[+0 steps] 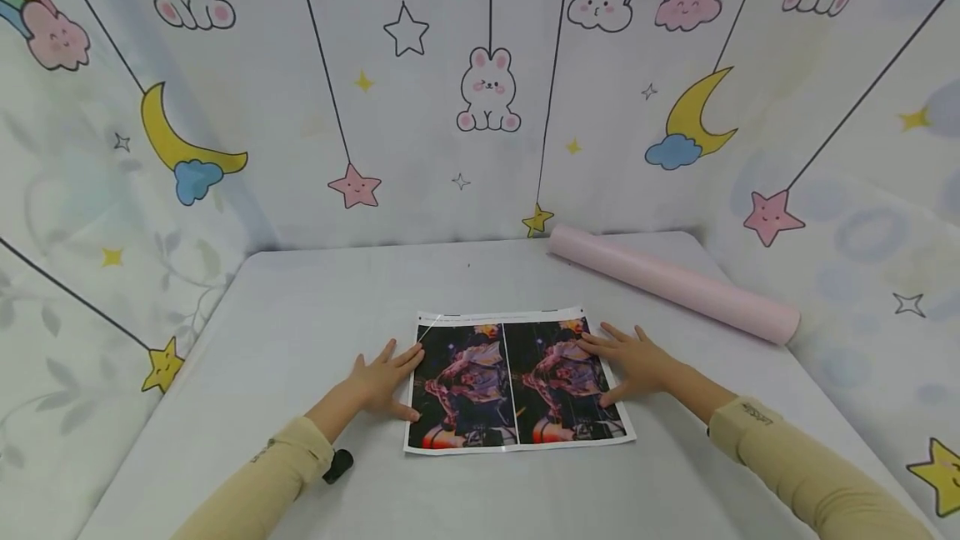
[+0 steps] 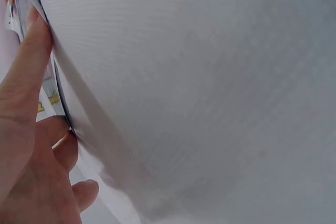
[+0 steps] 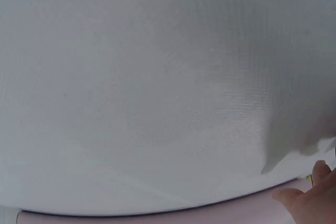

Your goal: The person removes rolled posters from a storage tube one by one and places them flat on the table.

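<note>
A white-bordered printed sheet [image 1: 457, 382] with two dark, colourful pictures side by side lies flat on the white table. Spread fingers of my left hand [image 1: 378, 382] rest on its left edge, thumb lower down. On the opposite edge, my right hand [image 1: 633, 363] lies with fingers apart, fingertips touching the print. In the left wrist view the left hand [image 2: 31, 129] reaches along the sheet's edge. Only part of the right hand [image 3: 315, 198] shows at the corner of the right wrist view.
A pink roll [image 1: 675, 283] lies slantwise at the table's back right. Beside the left sleeve is a small black object [image 1: 339, 466], partly hidden. Cartoon-printed white cloth [image 1: 420, 123] stands around the back and sides of the white table [image 1: 337, 290].
</note>
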The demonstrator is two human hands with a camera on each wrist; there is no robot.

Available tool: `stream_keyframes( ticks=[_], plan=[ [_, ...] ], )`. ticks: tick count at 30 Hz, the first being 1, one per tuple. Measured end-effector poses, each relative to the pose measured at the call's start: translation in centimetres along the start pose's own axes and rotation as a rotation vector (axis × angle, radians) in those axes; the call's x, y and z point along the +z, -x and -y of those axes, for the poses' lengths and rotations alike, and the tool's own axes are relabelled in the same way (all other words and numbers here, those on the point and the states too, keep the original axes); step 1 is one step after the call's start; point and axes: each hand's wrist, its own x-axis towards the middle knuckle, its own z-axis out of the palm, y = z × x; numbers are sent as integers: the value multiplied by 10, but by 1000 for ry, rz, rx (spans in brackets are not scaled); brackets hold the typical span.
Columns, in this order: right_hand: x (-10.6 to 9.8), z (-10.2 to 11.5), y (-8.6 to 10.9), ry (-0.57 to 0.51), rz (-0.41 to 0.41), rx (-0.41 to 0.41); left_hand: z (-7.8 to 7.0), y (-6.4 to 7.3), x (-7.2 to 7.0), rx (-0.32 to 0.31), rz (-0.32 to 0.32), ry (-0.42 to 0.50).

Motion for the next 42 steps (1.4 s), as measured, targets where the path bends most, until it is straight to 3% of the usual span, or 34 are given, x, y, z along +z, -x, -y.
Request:
stream_keyframes(
  ticks=[19,28,33,37,42],
  plan=[
    [8,-4,5,-67,-20,-9,-3,1,-1,-2,-7,3],
    [6,-2,2,1,-38,-32,-4,2,-3,-2,-16,6],
    [2,4,-1,72,-74,-103,-9,-5,-3,21,-71,-72],
    [-3,15,-4,78,-102,-161,-15,-12,-10,73,-156,-130],
    [-7,35,-7,81,-94,-154,-26,-17,-21,189,-247,-77]
  ],
)
